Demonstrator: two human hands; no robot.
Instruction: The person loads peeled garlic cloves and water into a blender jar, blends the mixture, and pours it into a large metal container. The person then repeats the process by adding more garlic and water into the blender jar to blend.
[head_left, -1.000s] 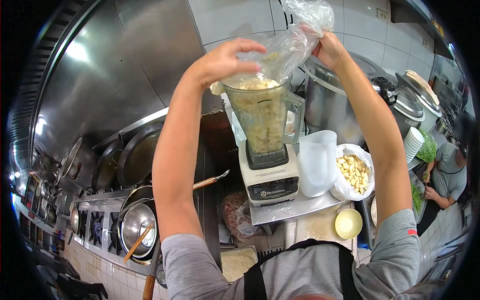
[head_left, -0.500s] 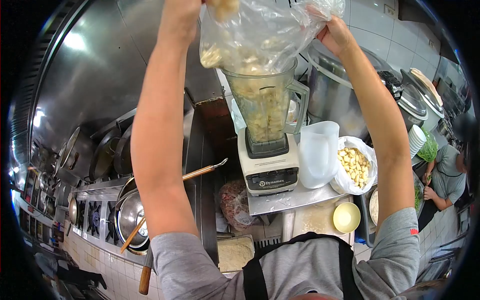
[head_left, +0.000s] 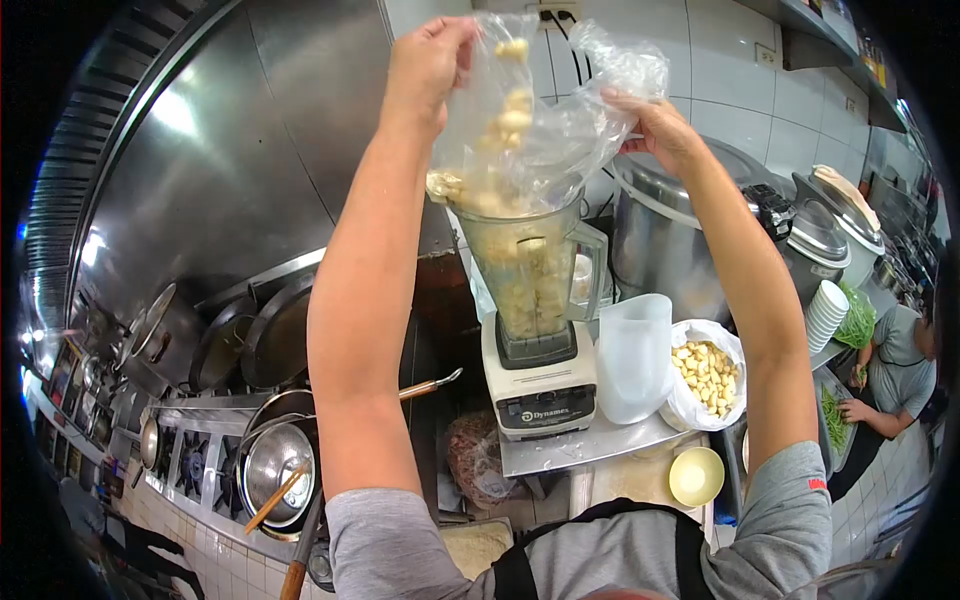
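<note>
My left hand (head_left: 437, 68) pinches the upper corner of a clear plastic bag (head_left: 575, 135), holding it high. With its fingers closed on the bag's bunched other side, my right hand (head_left: 657, 128) is to the right and slightly lower. Pale peeled garlic cloves (head_left: 512, 120) lie along the inside of the bag. The bag's lower part hangs over the mouth of a blender jug (head_left: 588, 260), which is largely filled with cloves. The jug stands upright on its white blender base (head_left: 540, 385).
Beside the blender stand a translucent plastic jug (head_left: 636, 360) and a white bag of garlic cloves (head_left: 712, 350). A yellow bowl (head_left: 696, 477) sits nearer me. A large steel pot (head_left: 655, 225) is behind. Left is a stove with pans (head_left: 280, 470). Another person (head_left: 890, 370) handles greens at right.
The view has tilted up, so my left hand now shows fully. Cloves near the bag's raised corner have slid down toward the jug. Both hands still hold the bag.
</note>
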